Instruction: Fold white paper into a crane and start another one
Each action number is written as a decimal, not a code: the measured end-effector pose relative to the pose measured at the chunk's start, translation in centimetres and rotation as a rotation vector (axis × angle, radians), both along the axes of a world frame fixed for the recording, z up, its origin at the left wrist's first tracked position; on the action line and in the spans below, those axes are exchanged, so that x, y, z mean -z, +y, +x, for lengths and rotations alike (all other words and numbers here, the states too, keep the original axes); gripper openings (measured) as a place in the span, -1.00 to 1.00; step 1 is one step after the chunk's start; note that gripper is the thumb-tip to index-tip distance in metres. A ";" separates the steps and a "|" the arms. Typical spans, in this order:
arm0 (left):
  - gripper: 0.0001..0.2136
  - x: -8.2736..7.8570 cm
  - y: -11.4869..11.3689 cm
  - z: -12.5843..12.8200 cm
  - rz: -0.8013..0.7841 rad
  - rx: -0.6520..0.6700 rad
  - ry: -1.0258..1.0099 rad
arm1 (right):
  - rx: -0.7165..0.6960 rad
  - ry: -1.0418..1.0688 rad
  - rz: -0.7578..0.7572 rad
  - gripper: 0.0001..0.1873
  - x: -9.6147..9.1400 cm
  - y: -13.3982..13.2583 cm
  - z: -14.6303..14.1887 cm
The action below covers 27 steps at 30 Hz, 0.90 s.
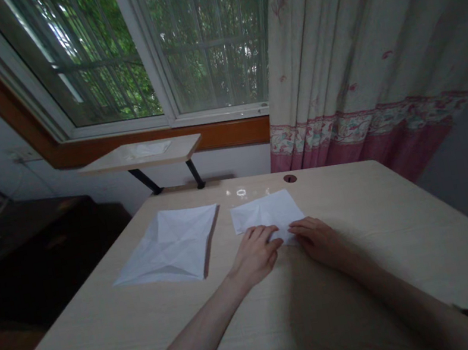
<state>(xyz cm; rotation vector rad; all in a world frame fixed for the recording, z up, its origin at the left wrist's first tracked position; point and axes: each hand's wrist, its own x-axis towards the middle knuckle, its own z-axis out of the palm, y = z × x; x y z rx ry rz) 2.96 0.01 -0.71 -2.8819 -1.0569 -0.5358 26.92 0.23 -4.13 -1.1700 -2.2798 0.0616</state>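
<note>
A white sheet of paper [267, 210] with crease lines lies on the desk in front of me, its near edge turned over or folded. My left hand [259, 252] is closed at the left part of that near edge, thumb and fingers together on the paper. On the right, my right hand [318, 240] pinches the same edge with bent fingers. A small gap separates the two hands, and my fingers cover parts of the paper. To the left, a larger creased paper sheet [177, 242] lies spread out, slightly raised at its right side.
The pale wooden desk [389, 232] carries a small raised shelf [109, 161] at the back left, with another white paper [152, 149] on it. A round cable hole [290, 179] sits near the back edge. Behind are a window and a patterned curtain [353, 57].
</note>
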 end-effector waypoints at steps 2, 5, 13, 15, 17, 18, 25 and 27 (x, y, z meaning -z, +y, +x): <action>-0.72 -0.1 0.0 0.0 -0.016 0.006 -0.007 | 0.016 -0.014 0.011 -0.58 0.2 0.0 0.0; -0.71 -0.1 0.0 -0.1 -0.030 0.012 -0.023 | 0.061 -0.069 -0.003 -0.57 0.2 -0.2 0.0; -0.70 0.2 0.3 -0.2 -0.018 0.030 -0.033 | 0.153 -0.199 0.007 -0.70 -1.0 -0.6 -0.6; -0.70 0.3 0.3 -0.2 -0.018 0.025 -0.030 | 0.175 -0.245 0.003 -0.75 -1.4 -0.9 -0.8; -0.69 0.4 0.3 -0.2 -0.023 0.021 -0.023 | 0.190 -0.288 -0.003 -0.77 -1.8 -1.1 -1.0; -0.68 0.4 0.3 -0.2 -0.025 0.021 -0.020 | 0.191 -0.304 -0.008 -0.78 -2.0 -1.2 -1.1; -0.67 0.4 0.3 -0.2 -0.031 0.021 -0.028 | 0.126 -0.197 0.005 -0.63 -1.1 -0.9 -1.0; -0.67 0.4 0.3 -0.2 -0.041 0.020 -0.025 | 0.116 -0.146 -0.018 -0.57 -0.4 -0.7 -0.8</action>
